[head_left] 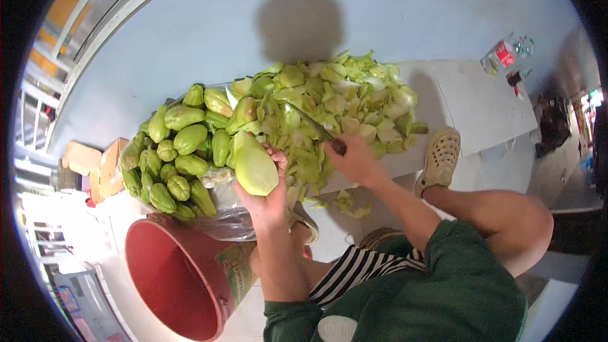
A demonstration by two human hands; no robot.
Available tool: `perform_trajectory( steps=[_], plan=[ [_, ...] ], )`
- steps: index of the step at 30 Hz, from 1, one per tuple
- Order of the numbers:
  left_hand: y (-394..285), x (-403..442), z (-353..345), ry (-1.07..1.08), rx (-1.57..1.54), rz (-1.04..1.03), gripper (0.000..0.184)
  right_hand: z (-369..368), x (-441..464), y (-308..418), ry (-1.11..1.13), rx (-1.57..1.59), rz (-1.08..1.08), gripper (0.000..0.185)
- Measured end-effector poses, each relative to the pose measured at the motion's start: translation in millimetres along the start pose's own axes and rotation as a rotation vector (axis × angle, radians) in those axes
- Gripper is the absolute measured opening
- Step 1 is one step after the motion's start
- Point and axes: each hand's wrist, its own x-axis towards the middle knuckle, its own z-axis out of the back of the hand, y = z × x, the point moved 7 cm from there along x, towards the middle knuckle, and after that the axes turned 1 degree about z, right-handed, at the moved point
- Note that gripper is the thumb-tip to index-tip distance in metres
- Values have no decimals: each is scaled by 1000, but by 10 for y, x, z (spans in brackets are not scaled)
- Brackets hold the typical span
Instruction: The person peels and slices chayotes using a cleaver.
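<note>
Holding a smooth, pale-green, pear-shaped chayote (256, 166) in the left hand (272, 199), just beside a pile of whole, ridged green chayotes (180, 142) at left. Gripping a long, thin, dark tool (313, 124) in the right hand (354, 159), close to a broad heap of light-green peelings (342, 107) on the far side.

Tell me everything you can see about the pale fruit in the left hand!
The pale fruit is longish and rounded, wider at the end near the wrist and narrower at the far end. The face turned up is smooth, light yellow-green and looks peeled; its underside is hidden. It seems to be in one piece. The left hand holds it at a slant, fingers curled along its right side in the picture. The knife is apart from it.
</note>
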Motion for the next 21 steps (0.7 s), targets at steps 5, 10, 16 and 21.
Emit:
perform_trajectory(
  steps=[5, 10, 16, 21],
  plan=[
    [-131, -12, 190, -293, 168, -95, 35, -29, -201, 50, 49, 52, -48, 31],
    [-327, -44, 48, -205, 355, -261, 25, -185, -547, 355, 89, 209, 107, 29],
    [-586, -30, 403, -370, 300, -258, 26, -314, -819, 802, 106, 30, 377, 24],
    [-582, -22, 478, -337, 237, -246, 26, -411, -917, 797, 198, 94, 227, 23]
  ],
)
